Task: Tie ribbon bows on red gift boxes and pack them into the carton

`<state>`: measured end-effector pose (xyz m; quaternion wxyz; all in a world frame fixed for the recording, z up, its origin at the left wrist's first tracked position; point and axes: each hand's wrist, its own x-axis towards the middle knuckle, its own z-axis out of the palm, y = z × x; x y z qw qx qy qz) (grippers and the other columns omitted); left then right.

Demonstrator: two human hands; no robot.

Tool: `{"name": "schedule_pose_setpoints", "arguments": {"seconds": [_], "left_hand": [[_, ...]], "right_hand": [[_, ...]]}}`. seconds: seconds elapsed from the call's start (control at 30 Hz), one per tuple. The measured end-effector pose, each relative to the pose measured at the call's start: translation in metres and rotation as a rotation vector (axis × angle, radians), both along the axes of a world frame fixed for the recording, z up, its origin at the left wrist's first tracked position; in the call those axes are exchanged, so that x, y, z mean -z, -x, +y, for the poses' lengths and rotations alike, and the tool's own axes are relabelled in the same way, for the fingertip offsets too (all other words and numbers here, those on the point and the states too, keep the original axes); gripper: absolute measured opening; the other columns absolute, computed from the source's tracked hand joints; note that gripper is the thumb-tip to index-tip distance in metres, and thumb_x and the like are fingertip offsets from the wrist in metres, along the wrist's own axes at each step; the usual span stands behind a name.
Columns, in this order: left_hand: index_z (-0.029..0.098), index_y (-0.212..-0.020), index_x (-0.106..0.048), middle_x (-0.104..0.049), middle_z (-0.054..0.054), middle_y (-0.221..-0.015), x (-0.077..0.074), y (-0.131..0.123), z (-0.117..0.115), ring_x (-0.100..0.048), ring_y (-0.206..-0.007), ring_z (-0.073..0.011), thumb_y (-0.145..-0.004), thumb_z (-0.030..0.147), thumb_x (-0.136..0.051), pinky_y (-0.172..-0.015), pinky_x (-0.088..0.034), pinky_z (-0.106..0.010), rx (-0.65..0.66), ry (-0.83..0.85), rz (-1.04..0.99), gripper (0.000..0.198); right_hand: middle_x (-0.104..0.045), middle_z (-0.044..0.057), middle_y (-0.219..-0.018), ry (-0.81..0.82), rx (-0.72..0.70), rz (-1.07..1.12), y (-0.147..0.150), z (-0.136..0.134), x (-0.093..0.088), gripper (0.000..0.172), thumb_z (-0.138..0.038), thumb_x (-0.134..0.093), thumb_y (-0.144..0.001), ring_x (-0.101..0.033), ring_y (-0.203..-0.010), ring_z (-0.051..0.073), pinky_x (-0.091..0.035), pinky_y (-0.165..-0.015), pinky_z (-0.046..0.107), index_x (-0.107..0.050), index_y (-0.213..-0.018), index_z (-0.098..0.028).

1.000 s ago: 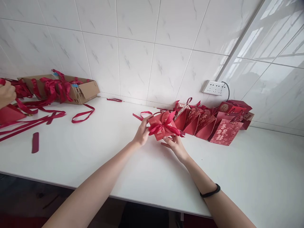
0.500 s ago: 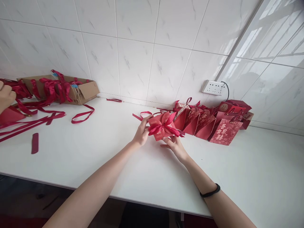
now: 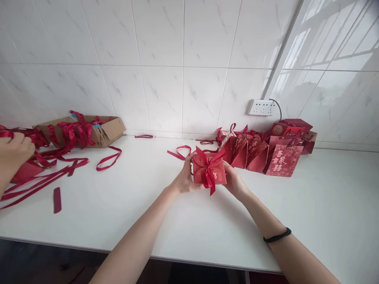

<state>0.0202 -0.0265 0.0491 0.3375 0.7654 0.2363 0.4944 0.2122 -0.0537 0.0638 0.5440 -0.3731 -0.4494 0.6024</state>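
Note:
Between my two hands is a small red gift box (image 3: 199, 173) with gold print and folded top flaps. A shiny red ribbon bow (image 3: 209, 167) is tied on its top, one tail hanging over the near edge. My left hand (image 3: 186, 177) grips the box's left side, thumb along the edge. On the opposite side my right hand (image 3: 235, 181) holds it, its fingers partly hidden behind the box. Just beyond, a loose loop of red ribbon (image 3: 180, 152) lies on the white table (image 3: 142, 213).
Red paper gift bags (image 3: 282, 159) stand in a row at the right, near a power strip (image 3: 262, 107). At the left, a cardboard box (image 3: 111, 132) overflows with ribbons, and another person's hand (image 3: 17, 154) is beside it. A dark red strip (image 3: 57, 200) lies nearer.
The gift box has been turned in my hands, so its flaps and bow now face me squarely. My right hand has shifted to its right side. The camera view has shifted a little.

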Motion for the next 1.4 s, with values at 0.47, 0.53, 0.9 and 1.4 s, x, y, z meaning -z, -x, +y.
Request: {"name": "schedule_pose_setpoints", "arguments": {"seconds": [0.47,0.53,0.9,1.4], "left_hand": [[0.021,-0.135,-0.007,-0.02,-0.02,-0.135,-0.007,0.034,0.031,-0.044,-0.122,-0.0232,-0.064,0.015,-0.072,-0.089,-0.052,-0.03,-1.049,-0.046,-0.652,0.096],[0.021,-0.135,-0.005,-0.02,-0.019,-0.135,-0.009,0.046,0.036,-0.045,-0.121,-0.0223,-0.066,0.01,-0.069,-0.091,-0.052,-0.031,-1.16,-0.049,-0.704,0.095],[0.024,-0.131,-0.007,-0.017,-0.018,-0.139,-0.001,0.084,0.055,-0.034,-0.131,-0.0276,-0.07,0.019,-0.071,-0.103,-0.042,-0.047,-1.39,0.015,-0.893,0.089],[0.02,-0.134,-0.043,-0.055,-0.015,-0.127,-0.009,0.01,0.007,-0.054,-0.116,-0.0297,-0.06,0.013,-0.071,-0.096,-0.047,-0.042,0.171,0.252,0.1,0.079]], "right_hand": [[-0.068,0.009,-0.106,0.123,-0.103,-0.013,-0.005,0.004,0.013,0.029,-0.04,-0.056,-0.08,-0.066,-0.093,0.025,-0.055,-0.081,0.038,-0.066,-0.099,-0.021],[-0.069,0.01,-0.101,0.177,-0.16,-0.124,-0.002,0.003,0.018,0.027,-0.038,-0.061,-0.078,-0.067,-0.09,0.024,-0.056,-0.08,0.035,-0.067,-0.097,-0.019],[-0.069,0.009,-0.086,0.262,-0.175,-0.247,0.001,0.007,0.028,0.022,-0.028,-0.068,-0.077,-0.066,-0.08,0.017,-0.057,-0.074,0.023,-0.066,-0.094,-0.014],[-0.048,0.005,-0.135,-0.217,0.309,-0.169,0.003,0.005,0.015,0.053,-0.06,-0.048,-0.08,-0.046,-0.124,0.025,-0.045,-0.095,0.038,-0.049,-0.124,-0.029]]}}
